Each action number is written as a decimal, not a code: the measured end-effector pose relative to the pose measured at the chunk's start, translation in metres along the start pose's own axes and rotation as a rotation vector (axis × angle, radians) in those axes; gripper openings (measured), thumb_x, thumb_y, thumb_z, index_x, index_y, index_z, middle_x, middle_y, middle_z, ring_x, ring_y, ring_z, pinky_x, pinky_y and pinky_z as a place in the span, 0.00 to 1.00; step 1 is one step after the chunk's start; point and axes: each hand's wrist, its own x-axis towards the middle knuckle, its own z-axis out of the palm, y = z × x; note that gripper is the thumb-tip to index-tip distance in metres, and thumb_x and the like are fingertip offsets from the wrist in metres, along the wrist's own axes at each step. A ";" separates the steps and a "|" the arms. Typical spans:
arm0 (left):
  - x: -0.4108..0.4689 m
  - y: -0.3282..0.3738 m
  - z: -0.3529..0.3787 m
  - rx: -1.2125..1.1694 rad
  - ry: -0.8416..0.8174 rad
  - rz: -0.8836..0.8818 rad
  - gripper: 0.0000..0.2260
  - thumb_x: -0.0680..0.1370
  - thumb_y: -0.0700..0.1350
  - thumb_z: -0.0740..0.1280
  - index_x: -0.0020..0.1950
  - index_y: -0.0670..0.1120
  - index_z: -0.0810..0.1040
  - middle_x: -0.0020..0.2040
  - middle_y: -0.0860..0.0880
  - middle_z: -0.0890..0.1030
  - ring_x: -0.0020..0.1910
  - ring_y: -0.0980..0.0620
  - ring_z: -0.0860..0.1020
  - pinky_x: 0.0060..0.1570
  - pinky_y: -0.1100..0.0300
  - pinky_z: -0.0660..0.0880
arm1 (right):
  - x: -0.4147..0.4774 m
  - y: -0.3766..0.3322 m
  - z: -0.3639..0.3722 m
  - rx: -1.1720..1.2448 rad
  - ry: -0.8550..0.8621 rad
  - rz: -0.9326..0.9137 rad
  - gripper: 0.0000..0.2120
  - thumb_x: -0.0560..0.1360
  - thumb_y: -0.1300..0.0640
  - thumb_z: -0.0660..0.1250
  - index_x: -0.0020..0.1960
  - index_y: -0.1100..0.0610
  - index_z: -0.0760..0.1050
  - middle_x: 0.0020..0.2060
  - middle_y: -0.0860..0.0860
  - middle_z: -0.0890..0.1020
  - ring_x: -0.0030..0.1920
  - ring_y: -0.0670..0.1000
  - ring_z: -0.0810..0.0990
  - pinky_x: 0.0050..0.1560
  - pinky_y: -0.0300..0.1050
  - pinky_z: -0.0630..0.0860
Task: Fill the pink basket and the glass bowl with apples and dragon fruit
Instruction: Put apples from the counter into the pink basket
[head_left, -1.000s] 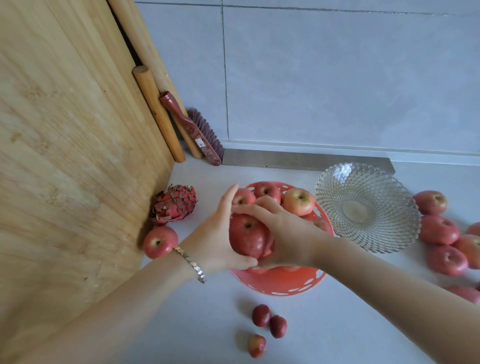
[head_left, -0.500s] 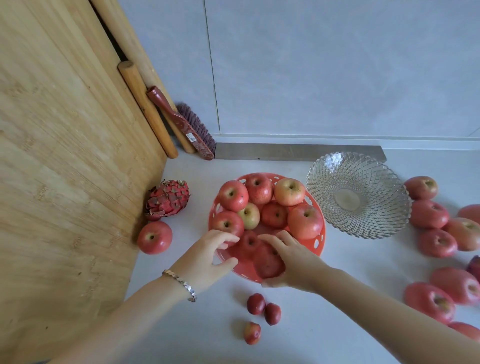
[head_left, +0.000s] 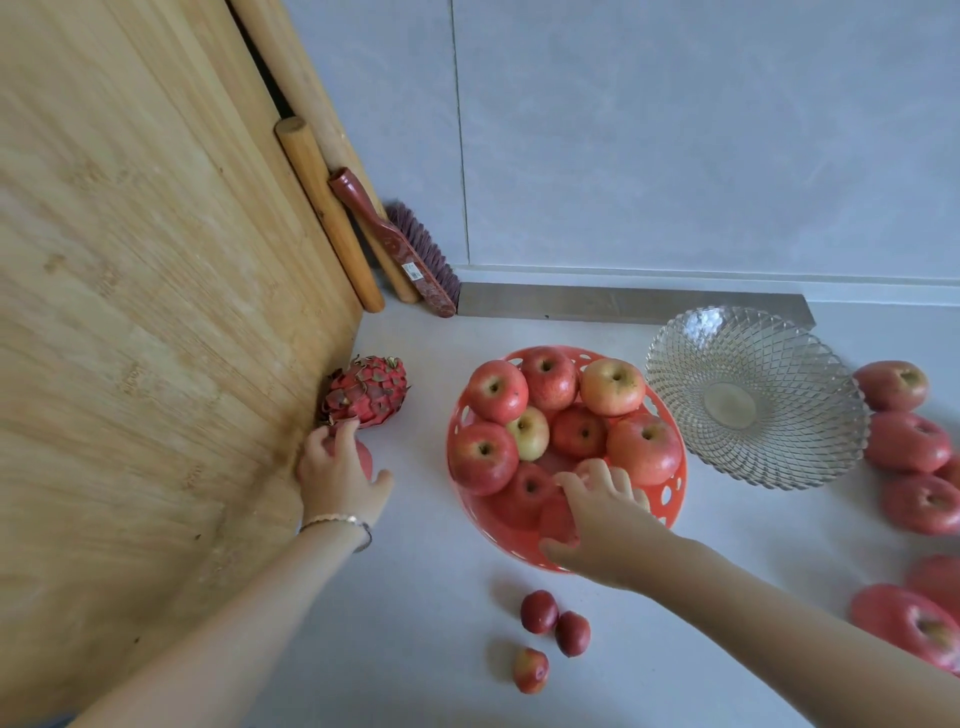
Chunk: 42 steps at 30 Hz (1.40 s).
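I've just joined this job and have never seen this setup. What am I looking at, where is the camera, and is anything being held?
There is no machine here: these are a person's two bare hands, filmed by one wide-angle camera worn on the head, looking down at a pale counter. The left hand curls its fingers over a loose apple beside the wooden board, just below the dragon fruit. The right hand rests with spread fingers on the apples in the pink basket. The glass bowl holds nothing. Spare apples lie at the right, and three small dark red fruits in front.
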 end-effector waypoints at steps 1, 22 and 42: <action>0.007 -0.005 0.001 0.064 -0.038 -0.082 0.32 0.68 0.44 0.72 0.70 0.47 0.64 0.68 0.40 0.63 0.63 0.37 0.67 0.63 0.46 0.68 | 0.002 -0.004 -0.002 0.009 0.031 -0.034 0.29 0.71 0.42 0.63 0.68 0.50 0.61 0.65 0.52 0.62 0.64 0.55 0.62 0.65 0.49 0.62; -0.092 0.125 -0.040 -0.096 -0.215 0.558 0.50 0.59 0.57 0.75 0.73 0.54 0.50 0.62 0.53 0.77 0.57 0.49 0.77 0.45 0.65 0.67 | -0.016 0.000 -0.049 0.241 0.360 -0.547 0.44 0.60 0.58 0.73 0.68 0.40 0.54 0.64 0.52 0.68 0.62 0.49 0.72 0.58 0.44 0.74; -0.092 0.128 0.067 0.466 -0.528 0.624 0.29 0.71 0.62 0.64 0.69 0.58 0.61 0.62 0.47 0.68 0.59 0.42 0.65 0.53 0.54 0.71 | -0.047 0.093 -0.014 0.629 0.512 -0.094 0.40 0.54 0.51 0.81 0.64 0.44 0.70 0.53 0.49 0.71 0.52 0.44 0.73 0.55 0.19 0.62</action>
